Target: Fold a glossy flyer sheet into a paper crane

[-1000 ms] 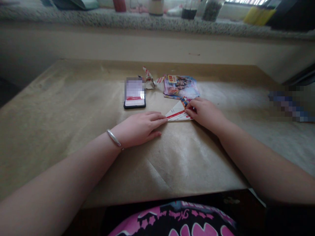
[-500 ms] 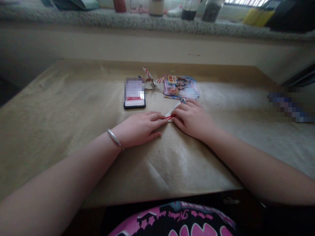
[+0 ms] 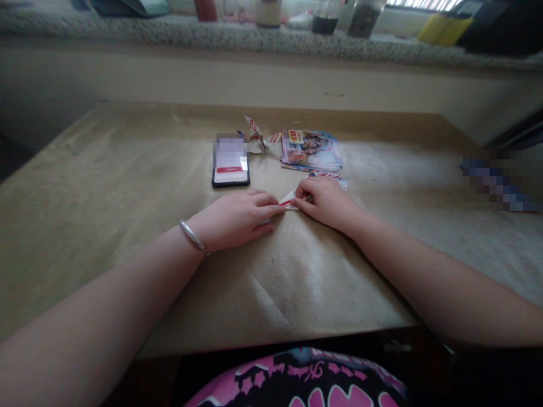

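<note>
A folded strip of white printed paper with a red stripe lies on the table, pointed at its left end. My left hand rests flat with its fingers stretched out, the fingertips touching that pointed end. A silver bangle circles the left wrist. Curled over the middle of the paper is my right hand, thumb and forefinger pinching near the red stripe. The paper's coloured right end shows behind its knuckles, while the part under the palm is hidden.
Beyond the hands stand a phone with a lit screen, a crumpled printed paper piece and a stack of colourful picture sheets. A blurred item lies far right. Jars line the stone sill at the back.
The fingers of my right hand have curled in more, and its knuckles are lower. More of the paper's right end now shows. My left hand has shifted slightly left.
</note>
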`<state>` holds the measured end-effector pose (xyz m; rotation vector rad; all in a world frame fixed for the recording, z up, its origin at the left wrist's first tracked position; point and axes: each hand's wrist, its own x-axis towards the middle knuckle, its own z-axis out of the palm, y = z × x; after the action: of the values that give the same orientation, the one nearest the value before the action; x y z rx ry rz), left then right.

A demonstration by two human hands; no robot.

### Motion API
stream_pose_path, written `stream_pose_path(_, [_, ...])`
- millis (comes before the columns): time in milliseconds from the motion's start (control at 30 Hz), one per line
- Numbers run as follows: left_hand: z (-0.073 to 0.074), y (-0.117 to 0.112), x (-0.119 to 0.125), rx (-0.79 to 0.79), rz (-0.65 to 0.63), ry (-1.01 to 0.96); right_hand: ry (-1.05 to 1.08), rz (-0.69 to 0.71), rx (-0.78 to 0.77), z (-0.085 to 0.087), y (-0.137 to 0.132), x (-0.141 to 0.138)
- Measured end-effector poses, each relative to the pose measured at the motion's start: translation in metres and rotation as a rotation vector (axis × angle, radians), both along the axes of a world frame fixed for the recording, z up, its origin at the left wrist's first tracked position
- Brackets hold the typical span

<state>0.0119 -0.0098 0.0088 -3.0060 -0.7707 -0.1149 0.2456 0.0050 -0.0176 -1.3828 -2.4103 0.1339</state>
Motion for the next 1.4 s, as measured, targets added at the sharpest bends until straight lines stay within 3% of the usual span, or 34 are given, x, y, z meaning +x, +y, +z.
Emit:
stream_pose_path(1067, [-0.0038,0.0015,0.0089,0.118,-0.012,-0.024,-0.156,-0.024,0.008,0.0058,0.0004,-0.0057])
stream_pose_path(1400, [-0.0030,0.0050,0.0075,0.089,-0.038,-0.012,-0.153,-0.040,-0.019,0.0054,0.0003,-0.0058])
